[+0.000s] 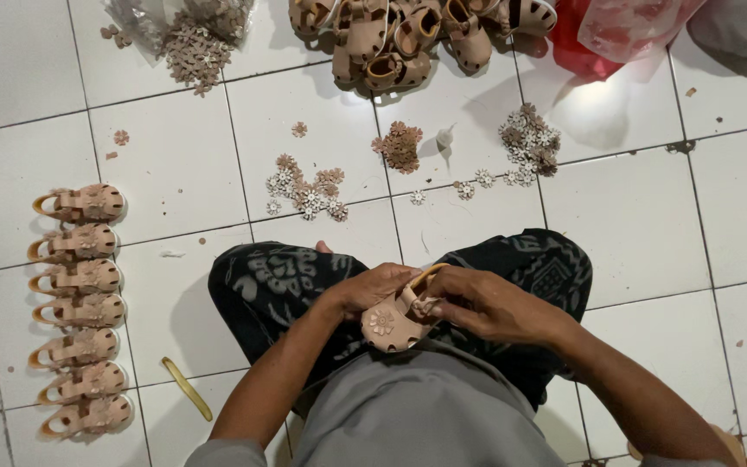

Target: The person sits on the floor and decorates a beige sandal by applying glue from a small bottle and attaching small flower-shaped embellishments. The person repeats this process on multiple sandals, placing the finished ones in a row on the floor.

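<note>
1. We hold a small beige sandal (395,318) over our lap, above the dark patterned trousers (270,285); its toe, with a flower ornament on it, points toward our body.
2. Our left hand (372,288) wraps around the sandal from the left, its fingers clenched on the upper edge.
3. Our right hand (486,303) closes on the sandal's right side, with the fingertips (432,304) pinching at the strap area next to a tan-yellow heel strap that curves up between the two hands.
4. We sit on a white tiled floor (641,225) with knees spread, a grey shirt (417,406) below the hands.
5. Just ahead of our knees lie loose piles of small flower ornaments (309,192), some brown, some white; a brown clump (400,145) and another mixed pile (531,143) lie further out.
6. At the far edge a heap of unfinished beige sandals (399,39) rests, with a clear bag of flower pieces (196,39) to its left and a red plastic bag (603,35) to its right.
7. On our left, a neat column of seven finished sandals (79,311) lies well apart from the hands, each with its yellow strap pointing left.
8. A single loose yellow strap (188,389) lies on the floor near our left elbow.
</note>
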`<state>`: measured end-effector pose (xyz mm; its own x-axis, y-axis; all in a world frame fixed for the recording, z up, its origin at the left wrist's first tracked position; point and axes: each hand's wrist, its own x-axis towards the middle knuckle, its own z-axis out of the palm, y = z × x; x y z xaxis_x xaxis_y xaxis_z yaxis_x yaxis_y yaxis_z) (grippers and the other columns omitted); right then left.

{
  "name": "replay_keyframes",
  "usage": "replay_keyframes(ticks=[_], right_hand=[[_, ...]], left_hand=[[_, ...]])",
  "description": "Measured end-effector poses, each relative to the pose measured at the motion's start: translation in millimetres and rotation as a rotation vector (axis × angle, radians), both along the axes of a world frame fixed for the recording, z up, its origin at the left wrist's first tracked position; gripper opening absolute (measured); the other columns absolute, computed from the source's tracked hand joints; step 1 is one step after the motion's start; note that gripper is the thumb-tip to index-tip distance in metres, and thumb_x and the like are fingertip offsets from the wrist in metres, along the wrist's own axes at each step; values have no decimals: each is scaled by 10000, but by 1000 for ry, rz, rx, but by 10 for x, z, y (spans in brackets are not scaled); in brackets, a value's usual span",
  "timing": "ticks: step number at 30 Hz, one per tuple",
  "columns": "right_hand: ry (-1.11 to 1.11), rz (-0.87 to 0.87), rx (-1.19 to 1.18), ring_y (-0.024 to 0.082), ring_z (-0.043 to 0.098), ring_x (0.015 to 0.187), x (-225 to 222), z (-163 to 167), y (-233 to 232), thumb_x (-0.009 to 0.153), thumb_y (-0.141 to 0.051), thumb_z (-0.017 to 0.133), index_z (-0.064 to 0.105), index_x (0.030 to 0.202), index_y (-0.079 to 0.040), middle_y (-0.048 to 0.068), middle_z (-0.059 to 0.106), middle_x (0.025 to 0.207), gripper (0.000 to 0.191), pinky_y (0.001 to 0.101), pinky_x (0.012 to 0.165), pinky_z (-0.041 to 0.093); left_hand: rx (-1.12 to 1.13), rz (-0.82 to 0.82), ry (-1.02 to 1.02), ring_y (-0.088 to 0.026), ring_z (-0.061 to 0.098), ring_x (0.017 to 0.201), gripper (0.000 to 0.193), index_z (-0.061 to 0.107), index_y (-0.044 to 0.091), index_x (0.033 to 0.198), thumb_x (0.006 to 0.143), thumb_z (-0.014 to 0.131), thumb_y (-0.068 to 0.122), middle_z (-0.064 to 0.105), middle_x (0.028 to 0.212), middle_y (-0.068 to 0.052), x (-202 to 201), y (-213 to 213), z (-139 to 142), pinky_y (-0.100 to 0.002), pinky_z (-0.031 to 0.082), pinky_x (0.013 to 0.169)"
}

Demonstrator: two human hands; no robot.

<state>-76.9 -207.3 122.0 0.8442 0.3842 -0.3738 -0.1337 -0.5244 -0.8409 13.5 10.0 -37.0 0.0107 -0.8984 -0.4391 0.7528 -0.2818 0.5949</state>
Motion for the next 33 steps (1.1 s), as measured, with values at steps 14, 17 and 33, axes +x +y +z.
replay_keyframes(ticks=[14,17,33], right_hand=[[-401,-275,102,214,722,924,12,-81,3,940,-138,693,636,1274,-36,130,648,1232,354,319,747,633],[-551,-513,126,195,726,1008,-2,-123,42,963,-96,707,647,1257,-31,133,655,1235,307,287,835,645],[-610,-676,-99,130,718,799,-45,-264,355,931,-77,765,736,1013,-32,84,711,970,98,249,667,608]], left_hand=[[-151,204,36,-190,748,914,579,537,-54,1383,1105,445,446,688,1169,-171,23,-4,-6,-323,664,794],[14,409,143,-226,769,908,536,516,11,1360,1025,454,425,701,1150,-189,-4,17,47,-339,676,753],[-221,563,102,-234,755,942,611,513,-90,1366,1087,541,452,696,1163,-207,-36,10,192,-353,667,799]])
